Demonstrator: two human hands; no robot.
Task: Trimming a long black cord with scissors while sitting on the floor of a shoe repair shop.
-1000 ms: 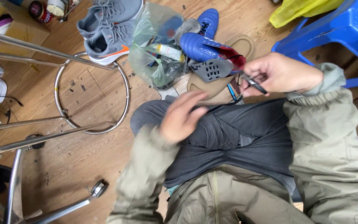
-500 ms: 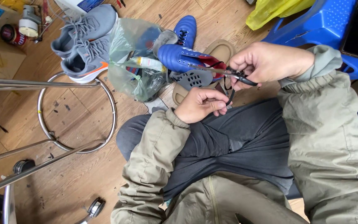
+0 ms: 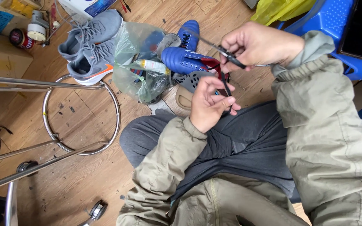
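Fingers of the right hand [image 3: 258,44] pinch a thin dark tool [image 3: 225,52], perhaps scissors or an awl, raised above the knees so its tip stays in plain sight. The left hand [image 3: 208,104] closes on a black cord [image 3: 225,86] hanging from the tool, holding it taut. Behind them a blue shoe [image 3: 185,60] lies on the wooden floor [image 3: 84,117] beside a clear plastic bag [image 3: 141,62] and grey sneakers [image 3: 91,46]. Since half a second ago both hands have risen and drawn closer.
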